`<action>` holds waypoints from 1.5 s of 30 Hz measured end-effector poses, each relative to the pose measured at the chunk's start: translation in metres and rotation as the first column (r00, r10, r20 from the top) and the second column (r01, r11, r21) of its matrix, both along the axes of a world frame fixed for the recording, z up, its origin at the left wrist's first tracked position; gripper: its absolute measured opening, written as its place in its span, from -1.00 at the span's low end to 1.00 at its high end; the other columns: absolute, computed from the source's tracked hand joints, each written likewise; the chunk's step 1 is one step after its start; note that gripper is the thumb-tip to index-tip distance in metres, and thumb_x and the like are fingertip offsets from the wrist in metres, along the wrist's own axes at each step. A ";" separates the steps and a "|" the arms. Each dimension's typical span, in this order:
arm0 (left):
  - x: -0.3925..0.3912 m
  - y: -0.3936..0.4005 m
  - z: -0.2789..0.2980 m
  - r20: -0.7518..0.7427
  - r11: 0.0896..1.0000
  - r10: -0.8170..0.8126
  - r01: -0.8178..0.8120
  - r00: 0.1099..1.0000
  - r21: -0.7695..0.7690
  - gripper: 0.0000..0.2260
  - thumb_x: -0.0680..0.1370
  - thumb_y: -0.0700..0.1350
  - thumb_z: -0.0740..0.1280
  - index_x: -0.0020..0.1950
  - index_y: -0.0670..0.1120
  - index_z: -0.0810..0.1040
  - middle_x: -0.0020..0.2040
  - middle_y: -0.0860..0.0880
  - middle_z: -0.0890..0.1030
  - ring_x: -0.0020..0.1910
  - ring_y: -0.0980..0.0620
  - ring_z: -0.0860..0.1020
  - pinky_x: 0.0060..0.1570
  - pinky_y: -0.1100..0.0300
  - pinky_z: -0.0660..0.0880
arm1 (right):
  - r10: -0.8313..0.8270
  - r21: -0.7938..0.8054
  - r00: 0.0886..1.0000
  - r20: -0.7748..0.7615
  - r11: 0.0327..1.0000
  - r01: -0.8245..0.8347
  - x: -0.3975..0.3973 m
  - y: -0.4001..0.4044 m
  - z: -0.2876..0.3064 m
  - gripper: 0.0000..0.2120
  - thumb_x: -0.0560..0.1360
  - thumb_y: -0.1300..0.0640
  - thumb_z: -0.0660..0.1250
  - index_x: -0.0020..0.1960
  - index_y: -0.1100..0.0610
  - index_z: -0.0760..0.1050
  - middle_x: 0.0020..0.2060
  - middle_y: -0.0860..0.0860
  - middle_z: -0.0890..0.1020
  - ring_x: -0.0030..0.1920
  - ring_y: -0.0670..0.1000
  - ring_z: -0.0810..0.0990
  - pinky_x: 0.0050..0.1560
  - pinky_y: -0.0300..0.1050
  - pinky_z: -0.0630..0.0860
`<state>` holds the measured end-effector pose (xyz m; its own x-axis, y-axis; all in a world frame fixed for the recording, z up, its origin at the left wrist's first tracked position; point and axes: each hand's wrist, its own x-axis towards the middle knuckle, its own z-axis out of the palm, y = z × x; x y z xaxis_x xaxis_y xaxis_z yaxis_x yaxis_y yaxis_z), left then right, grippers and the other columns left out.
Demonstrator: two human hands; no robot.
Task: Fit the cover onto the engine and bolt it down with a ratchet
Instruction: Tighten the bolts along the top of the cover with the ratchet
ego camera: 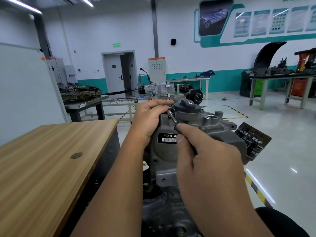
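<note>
Cover [171,151], grey cast metal, barcode label: seated on engine [220,132], frame centre. Ratchet [172,118]: right hand [210,161] grips the black handle; left hand [150,117], at 11 o'clock, curls round the socket end. Wooden counter [51,159] at 9 o'clock.

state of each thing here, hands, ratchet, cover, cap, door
left hand: fingers curled round the ratchet's head end
right hand: grips the ratchet handle
ratchet: head set at the cover's upper left
cover: seated on the engine
filler cap: on
door: ajar
</note>
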<state>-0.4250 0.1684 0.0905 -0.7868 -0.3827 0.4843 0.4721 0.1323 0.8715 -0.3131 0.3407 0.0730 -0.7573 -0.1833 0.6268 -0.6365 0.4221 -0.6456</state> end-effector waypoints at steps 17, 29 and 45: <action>0.003 0.003 0.001 0.034 0.999 0.027 -0.027 0.999 0.024 -0.74 0.49 -0.34 0.40 -0.21 -0.02 0.77 -0.10 -0.08 0.75 -0.02 -0.06 0.70 0.00 0.06 0.62 | -0.013 0.126 0.990 -0.143 0.992 0.031 -0.003 0.019 -0.010 -0.59 0.55 -0.09 0.13 0.29 -0.11 0.61 -0.43 0.00 0.57 -0.40 0.15 0.56 -0.33 0.10 0.57; 0.002 0.004 -0.002 -0.013 0.999 0.024 -0.023 1.000 0.029 -0.75 0.51 -0.36 0.38 -0.19 -0.06 0.76 -0.14 -0.11 0.75 -0.14 -0.01 0.70 -0.05 0.10 0.65 | -0.140 -0.053 0.971 -0.193 0.990 0.132 -0.002 -0.002 -0.028 -0.74 0.54 0.09 0.33 0.19 -0.01 0.68 -0.46 0.04 0.57 -0.46 0.20 0.56 -0.49 0.06 0.54; -0.003 0.002 -0.005 -0.050 1.000 0.030 -0.029 0.998 0.012 -0.75 0.51 -0.33 0.40 -0.20 -0.02 0.77 -0.13 -0.08 0.75 -0.08 0.01 0.70 -0.09 0.21 0.60 | -0.089 -0.402 0.996 -0.016 0.912 0.076 0.007 -0.019 -0.047 -0.69 0.57 0.04 0.35 0.29 -0.10 0.63 -0.22 -0.05 0.71 -0.22 0.01 0.68 -0.16 0.06 0.64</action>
<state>-0.4280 0.1700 0.0850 -0.7500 -0.4108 0.5184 0.5111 0.1375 0.8484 -0.3062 0.3218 0.0260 -0.7364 0.1510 0.6594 -0.6345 0.1841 -0.7507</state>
